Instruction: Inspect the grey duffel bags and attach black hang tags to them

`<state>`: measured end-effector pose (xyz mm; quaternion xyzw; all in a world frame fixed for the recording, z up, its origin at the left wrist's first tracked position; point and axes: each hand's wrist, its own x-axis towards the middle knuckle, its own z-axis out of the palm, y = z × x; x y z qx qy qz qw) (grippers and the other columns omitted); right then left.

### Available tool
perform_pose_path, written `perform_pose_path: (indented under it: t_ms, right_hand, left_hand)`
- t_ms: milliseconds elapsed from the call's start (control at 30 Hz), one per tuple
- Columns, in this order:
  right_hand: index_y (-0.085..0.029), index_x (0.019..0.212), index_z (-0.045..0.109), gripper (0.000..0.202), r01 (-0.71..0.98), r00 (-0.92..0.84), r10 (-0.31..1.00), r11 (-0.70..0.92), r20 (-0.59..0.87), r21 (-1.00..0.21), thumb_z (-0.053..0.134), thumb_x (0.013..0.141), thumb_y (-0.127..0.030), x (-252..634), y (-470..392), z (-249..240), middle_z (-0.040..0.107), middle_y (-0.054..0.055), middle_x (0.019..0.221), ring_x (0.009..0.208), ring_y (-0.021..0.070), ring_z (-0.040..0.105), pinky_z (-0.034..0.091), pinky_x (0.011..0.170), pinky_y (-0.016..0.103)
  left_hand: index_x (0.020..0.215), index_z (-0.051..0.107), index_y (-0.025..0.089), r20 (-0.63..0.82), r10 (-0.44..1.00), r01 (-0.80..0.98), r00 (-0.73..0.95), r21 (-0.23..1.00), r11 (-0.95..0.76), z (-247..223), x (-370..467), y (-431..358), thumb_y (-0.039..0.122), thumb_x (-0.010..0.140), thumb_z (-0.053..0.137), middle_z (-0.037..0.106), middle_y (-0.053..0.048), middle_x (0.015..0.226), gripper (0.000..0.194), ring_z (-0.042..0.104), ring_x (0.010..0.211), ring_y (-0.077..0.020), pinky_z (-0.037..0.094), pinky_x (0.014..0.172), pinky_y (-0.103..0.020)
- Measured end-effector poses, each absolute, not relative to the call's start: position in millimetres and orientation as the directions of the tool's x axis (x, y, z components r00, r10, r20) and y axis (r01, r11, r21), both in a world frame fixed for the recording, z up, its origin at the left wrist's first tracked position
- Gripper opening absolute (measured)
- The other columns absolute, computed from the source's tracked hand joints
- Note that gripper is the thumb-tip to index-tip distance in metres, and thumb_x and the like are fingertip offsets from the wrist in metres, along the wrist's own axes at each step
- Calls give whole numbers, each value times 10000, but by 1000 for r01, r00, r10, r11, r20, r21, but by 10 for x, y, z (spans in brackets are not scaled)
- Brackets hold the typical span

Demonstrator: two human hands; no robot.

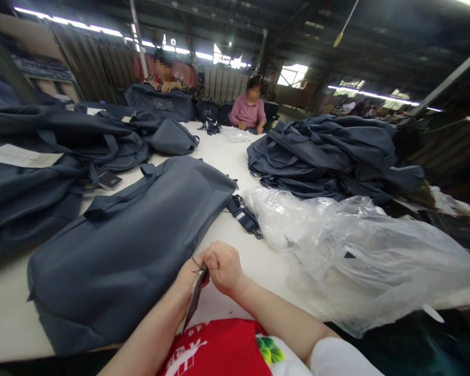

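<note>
My left hand (192, 272) and my right hand (225, 267) meet just in front of my body, both with fingers closed. Between them a flat hang tag (192, 305) points down toward my red apron, seen nearly edge-on. A thin dark string (198, 265) loops by my left thumb at the tag's top, where my right fingers pinch; the fingertips are partly hidden. Beside my left forearm lies a large dark blue-grey bag (129, 240) with a carry handle (117, 196). A folded shoulder strap (243, 215) with metal hooks rests beyond my hands.
Clear plastic bags (360, 250) spread over the right of the white table (219, 151), before a pile of blue-grey bags (329, 151). More bags (31, 193) with a paper sheet (23, 155) crowd the left. Two people (248, 109) work across the table.
</note>
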<state>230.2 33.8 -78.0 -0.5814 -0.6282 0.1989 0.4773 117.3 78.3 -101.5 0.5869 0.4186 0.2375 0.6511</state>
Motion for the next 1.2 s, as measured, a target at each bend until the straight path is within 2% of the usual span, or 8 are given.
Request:
perform_pose_path:
  t_ms: [67,167,300,633,767,900,1033,1200]
  right_hand:
    - [-215,596,454,520,145,229,952,172,202,-974,328,957,-568,2329,376,-678,528,31,618,619,168,481,387,656,320]
    - [-214,545,387,540,-383,183,981,15,-60,-923,424,905,-614,2369,450,-542,498,8,537,557,156,485,391,612,313]
    - [-208,514,327,546,-525,21,983,-142,-180,-839,560,844,-575,2297,574,-432,412,-33,460,448,104,386,258,468,252]
    - [-188,588,463,515,-59,-556,748,-469,-362,-881,592,809,-635,1844,1068,-132,297,-110,306,285,41,183,118,350,189]
    - [-178,883,638,387,208,-776,618,63,-126,-976,804,637,-426,1624,1368,99,680,12,739,626,137,611,474,565,236]
    - [-174,1017,707,292,555,-664,734,612,144,-563,702,765,-322,1256,1818,166,661,121,1171,1120,256,583,409,1024,373]
    - [-72,899,740,395,824,-424,904,355,-63,-441,691,782,-446,834,2387,-53,656,255,1144,1233,390,505,297,1102,470]
    - [-82,1029,709,562,789,-325,937,193,-131,-583,812,630,-465,495,3090,-351,620,250,1234,1228,422,503,353,1043,483]
  left_hand:
    - [664,564,166,-293,785,194,545,956,222,-922,1023,841,716,749,530,427,51,429,557,352,376,-96,278,400,-234]
    - [782,599,154,-249,796,235,553,962,138,-729,728,846,613,805,559,478,50,499,461,397,456,-90,314,479,-219]
    - [932,582,166,-134,740,152,659,987,44,-429,410,740,437,866,574,619,10,627,278,535,597,-116,411,636,-240]
    - [762,713,145,-160,650,146,743,986,75,-75,-40,528,286,842,583,741,-73,739,208,656,703,-169,479,743,-263]
    - [704,649,164,-110,910,212,401,977,25,-189,-389,584,429,896,502,682,-41,617,360,599,628,-154,449,679,-252]
    - [774,625,189,-24,999,293,23,956,16,-391,-718,669,524,908,452,648,-17,635,401,589,664,-162,429,683,-260]
    - [723,612,196,-30,999,390,39,921,12,-568,-769,590,483,931,424,646,-17,644,401,597,668,-160,418,688,-268]
    - [691,619,195,-100,987,393,125,918,43,-653,-617,489,420,942,426,666,-15,633,388,613,665,-151,420,698,-261]
